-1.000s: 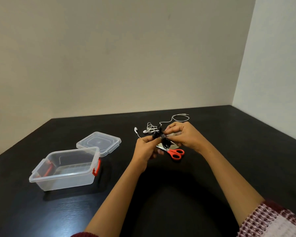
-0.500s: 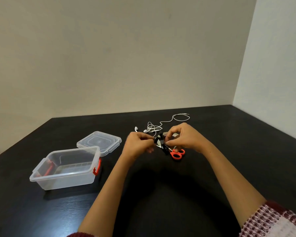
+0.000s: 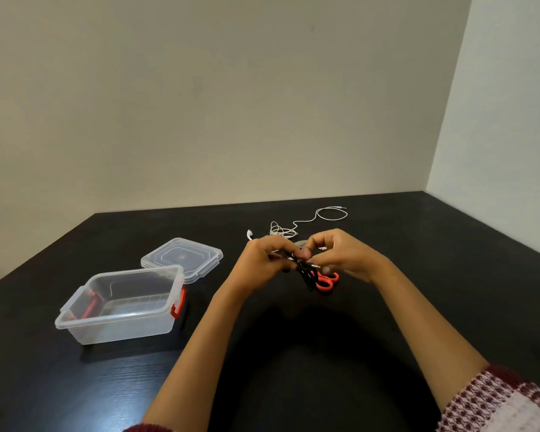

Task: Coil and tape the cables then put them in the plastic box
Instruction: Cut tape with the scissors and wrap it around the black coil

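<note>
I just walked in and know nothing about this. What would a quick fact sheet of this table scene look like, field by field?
Activity: a person handles a bundled black cable above the dark table
Left hand: pinches the cable
Right hand: pinches the cable
Plastic box: open, on the person's left, with red latches
Lid: lies flat behind the box
White earphones: loose and uncoiled, beyond the hands
Scissors: orange handles, on the table below the hands
</note>
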